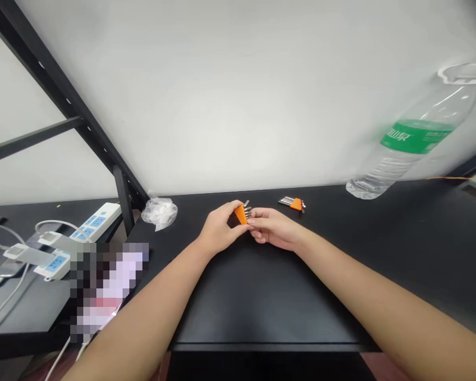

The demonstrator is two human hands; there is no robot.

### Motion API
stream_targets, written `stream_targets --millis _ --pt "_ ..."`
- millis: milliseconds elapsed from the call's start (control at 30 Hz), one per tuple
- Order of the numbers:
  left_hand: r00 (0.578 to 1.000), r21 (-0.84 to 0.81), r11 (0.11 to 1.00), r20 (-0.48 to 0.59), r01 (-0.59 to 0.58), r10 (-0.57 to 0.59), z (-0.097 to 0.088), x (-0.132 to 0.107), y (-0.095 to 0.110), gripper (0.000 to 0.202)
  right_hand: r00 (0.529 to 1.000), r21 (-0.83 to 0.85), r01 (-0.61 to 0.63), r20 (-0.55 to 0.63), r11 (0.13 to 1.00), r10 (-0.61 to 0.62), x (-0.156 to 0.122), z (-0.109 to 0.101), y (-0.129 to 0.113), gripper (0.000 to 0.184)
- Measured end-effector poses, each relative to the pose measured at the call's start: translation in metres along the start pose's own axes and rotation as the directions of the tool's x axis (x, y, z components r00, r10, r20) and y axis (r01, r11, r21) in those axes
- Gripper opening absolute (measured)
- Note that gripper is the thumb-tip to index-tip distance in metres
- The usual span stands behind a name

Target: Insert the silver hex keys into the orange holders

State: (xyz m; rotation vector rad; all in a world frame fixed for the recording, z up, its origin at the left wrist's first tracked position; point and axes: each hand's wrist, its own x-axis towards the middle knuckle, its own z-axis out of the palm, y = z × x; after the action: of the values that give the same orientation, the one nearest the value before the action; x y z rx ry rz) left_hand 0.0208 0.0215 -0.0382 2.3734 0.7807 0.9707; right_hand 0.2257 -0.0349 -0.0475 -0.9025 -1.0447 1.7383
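My left hand (222, 226) grips an orange holder (241, 214) between thumb and fingers, above the black table. Several silver hex keys (248, 211) stick out of its right side. At those ends, the fingertips of my right hand (275, 227) are closed in a pinch on a hex key; the fingers partly hide it. A second orange holder (296, 204), also carrying several hex keys, lies on the table behind and to the right of my hands.
A crumpled clear plastic bag (159, 212) lies at the table's back left. A large plastic bottle with a green label (416, 136) stands at the back right. On the left are a power strip (97, 219) with cables and a black metal frame (69, 103). A white wall (241, 106) rises behind.
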Motion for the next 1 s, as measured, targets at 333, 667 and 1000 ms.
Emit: stream_targets --millis 333,667,1000 --pt "0.995 -0.004 1.000 0.094 -0.023 0.023 -0.005 0.001 -0.001 0.041 0.988 -0.447 0.126 -0.022 0.886 -0.152 0.003 -0.008 0.002 0.036" --pt "0.972 0.353 0.933 0.181 0.076 -0.147 -0.009 0.004 -0.031 0.045 0.698 -0.870 -0.485 -0.449 0.093 -0.558 -0.015 -0.110 -0.034 0.038" --pt "0.978 0.415 0.894 0.041 0.167 -0.202 -0.013 0.004 -0.040 0.057 0.908 -0.987 -0.010 -0.077 0.161 -0.412 -0.007 -0.069 -0.014 0.041"
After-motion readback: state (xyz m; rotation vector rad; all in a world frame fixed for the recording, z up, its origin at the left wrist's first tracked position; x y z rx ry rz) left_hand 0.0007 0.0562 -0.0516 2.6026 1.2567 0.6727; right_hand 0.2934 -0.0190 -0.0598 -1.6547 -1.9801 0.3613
